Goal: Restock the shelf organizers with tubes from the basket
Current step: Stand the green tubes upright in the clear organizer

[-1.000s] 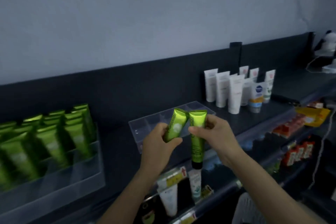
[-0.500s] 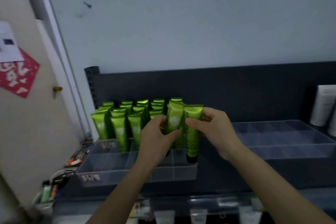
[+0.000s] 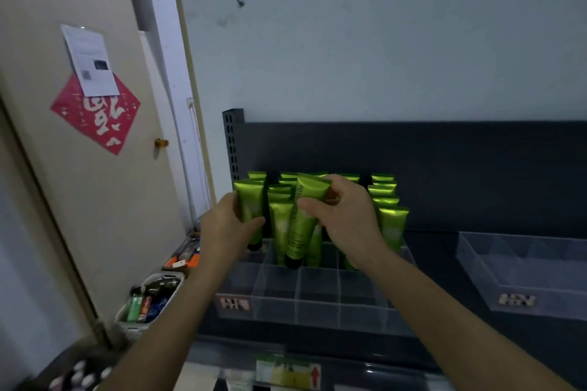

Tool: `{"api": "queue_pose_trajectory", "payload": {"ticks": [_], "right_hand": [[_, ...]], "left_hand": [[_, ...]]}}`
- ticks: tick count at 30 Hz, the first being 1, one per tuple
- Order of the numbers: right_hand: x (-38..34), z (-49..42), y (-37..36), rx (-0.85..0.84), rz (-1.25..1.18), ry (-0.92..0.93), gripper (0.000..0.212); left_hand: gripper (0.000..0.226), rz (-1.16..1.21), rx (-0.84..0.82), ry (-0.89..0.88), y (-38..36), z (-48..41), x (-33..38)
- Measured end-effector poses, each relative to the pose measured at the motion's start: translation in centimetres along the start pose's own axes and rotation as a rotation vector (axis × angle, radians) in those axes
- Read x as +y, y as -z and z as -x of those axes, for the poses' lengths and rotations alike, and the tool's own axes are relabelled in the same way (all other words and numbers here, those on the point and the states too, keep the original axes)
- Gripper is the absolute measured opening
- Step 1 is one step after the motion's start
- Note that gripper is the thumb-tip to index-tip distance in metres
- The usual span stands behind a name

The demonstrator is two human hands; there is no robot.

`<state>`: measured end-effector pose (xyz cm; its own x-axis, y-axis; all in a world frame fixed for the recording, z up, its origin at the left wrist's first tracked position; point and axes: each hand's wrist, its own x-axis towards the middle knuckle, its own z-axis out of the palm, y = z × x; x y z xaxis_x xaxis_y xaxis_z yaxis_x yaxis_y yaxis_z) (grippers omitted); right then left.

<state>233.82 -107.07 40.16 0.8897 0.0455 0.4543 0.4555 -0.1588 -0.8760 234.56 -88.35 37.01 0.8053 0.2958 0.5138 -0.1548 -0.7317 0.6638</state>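
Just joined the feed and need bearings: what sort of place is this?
Probably a small shop's cosmetics section: a dark metal shelf, a clear divided organizer holding green tubes, and a price label on the edge below.

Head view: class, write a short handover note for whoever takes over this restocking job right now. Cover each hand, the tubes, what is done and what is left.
Left hand: grips the first green tube, upright at the left column of the clear organizer.
Right hand: holds the second green tube, cap down, over the middle columns.
Done: the back rows are filled with standing tubes.
Left: seat both held tubes in slots. The front rows are empty, and the second organizer to the right shows no tubes.
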Motion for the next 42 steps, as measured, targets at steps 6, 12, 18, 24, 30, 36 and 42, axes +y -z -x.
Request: {"api": "queue_pose_trajectory", "payload": {"ticks": [6,12,18,24,30,36,42], "right_hand": [[0.9,-0.1,-2.3,-0.005,0.075,-0.015,0.025],[0.7,-0.3,-4.5,0.029,0.080,0.030,0.029],[0.7,-0.5,-7.0,0.046,0.109,0.064,0.016],[2.1,-0.8,-9.9,-0.044,0.162,0.027,0.013],[3.8,-0.5,-11.3,-0.167,0.258,0.009,0.010],[3.4,0.1,-8.9,-0.168,0.224,-0.030,0.035],[4.0,2.9,-2.3,-0.022,0.207,-0.029,0.027]], "left_hand": [[0.028,-0.060,-0.163,-0.004,-1.7,-0.5,-3.9],[0.029,-0.107,-0.210,-0.008,-1.7,-0.9,-5.2],[0.053,-0.154,-0.190,0.008,-0.2,-0.9,-7.3],[0.058,-0.125,-0.140,0.021,0.9,-0.1,-8.8],[0.054,-0.104,-0.126,-0.016,1.1,0.8,-9.0],[0.054,-0.099,-0.071,-0.083,1.7,2.0,-6.8],[0.051,-0.132,0.038,-0.326,1.8,4.9,-1.2]]}}
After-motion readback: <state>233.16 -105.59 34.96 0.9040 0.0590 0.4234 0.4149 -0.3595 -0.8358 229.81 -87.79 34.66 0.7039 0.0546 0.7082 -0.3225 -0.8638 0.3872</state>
